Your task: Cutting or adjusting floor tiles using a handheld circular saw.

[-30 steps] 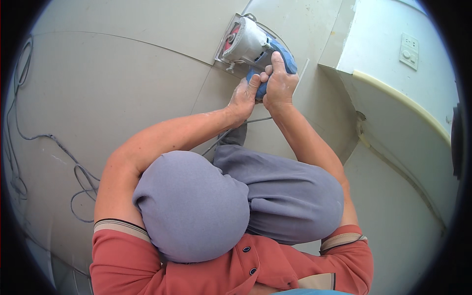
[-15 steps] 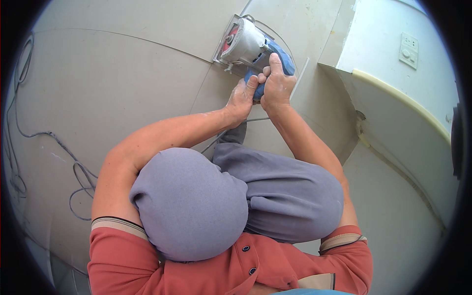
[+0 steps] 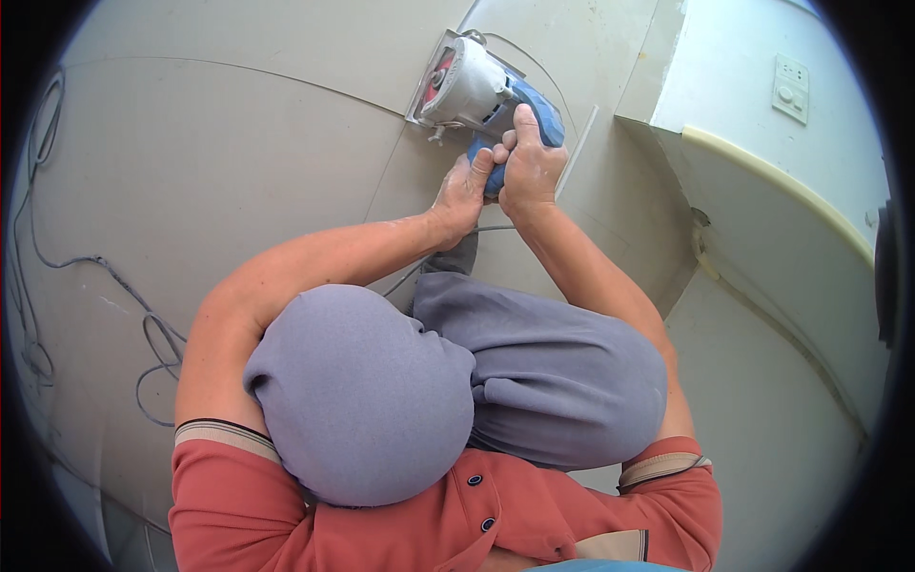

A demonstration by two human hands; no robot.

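Note:
A small hand-held circular saw [image 3: 465, 88] with a dusty grey body, a blue rear handle and a reddish disc sits flat on its metal base plate on a large beige board [image 3: 238, 153]. My right hand [image 3: 532, 164] is closed round the blue handle, its thumb lying along the top. My left hand [image 3: 460, 195] grips the lower blue part from the left, its fingers mostly hidden. Both hands are dusty. At the base plate, a thin dark line [image 3: 276, 76] curves across the board and meets a fainter one. The blade's lower edge is hidden.
My bent knees [image 3: 362, 391] are between my arms. A grey cord [image 3: 405, 278] runs behind my left wrist; more loops of cord [image 3: 114, 272] lie at the left. To the right stand a white cabinet-like structure with a yellowish edge [image 3: 782, 186] and a wall socket [image 3: 790, 91].
The saw and both hands have shifted slightly to the left, along with my knees. Both hands keep their grip.

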